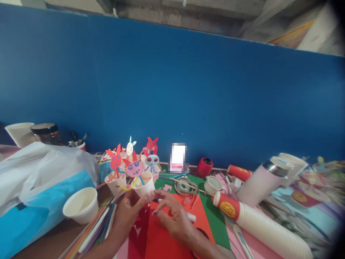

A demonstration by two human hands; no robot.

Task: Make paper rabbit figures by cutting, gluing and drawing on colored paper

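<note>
My left hand (128, 210) is closed at the lower part of a white paper cup (144, 187), thumb on the near side. In that cup stands a pink paper face (134, 169) with drawn eyes, red ears and coloured pipe-cleaner limbs. Close on its right, my right hand (174, 216) has bent fingers around what looks like a white marker (191, 217); the fingers hide most of it. The right forefinger comes up to the left thumb. Under both hands lie red paper sheets (161, 241).
More cup figures stand behind, including a red paper figure (115, 162). An open cup (81, 205) and coloured sticks (99, 226) lie left, beside a plastic bag (54, 169). Rightward are stacked paper cups (269, 226), a flask (261, 183), a coiled cable (185, 185) and a bright phone-like screen (178, 156).
</note>
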